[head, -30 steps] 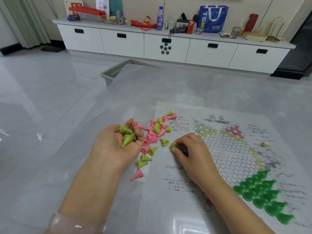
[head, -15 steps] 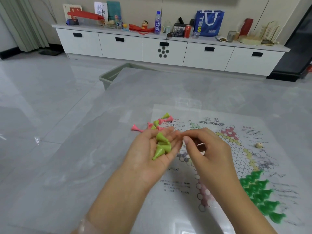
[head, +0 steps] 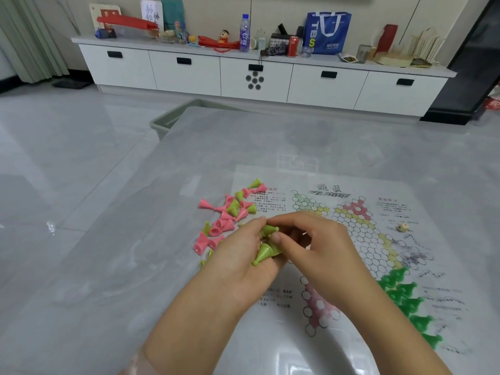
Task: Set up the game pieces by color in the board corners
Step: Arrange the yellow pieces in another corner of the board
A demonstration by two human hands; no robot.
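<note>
Lime-green pieces cupped in left hand over board sheet, right hand pinching one there, pink and lime pile just beyond-left of grip, dark green pieces standing in right corner, die far right.

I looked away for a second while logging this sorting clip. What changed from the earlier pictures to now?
The right hand left the board, where it had picked up a yellow-green piece, and came over to the left hand. The left hand shifted right to meet it and cups the yellow-green pieces, which the right fingers now touch. The loose pink and yellow-green pile and the dark green pieces stayed put.
</note>
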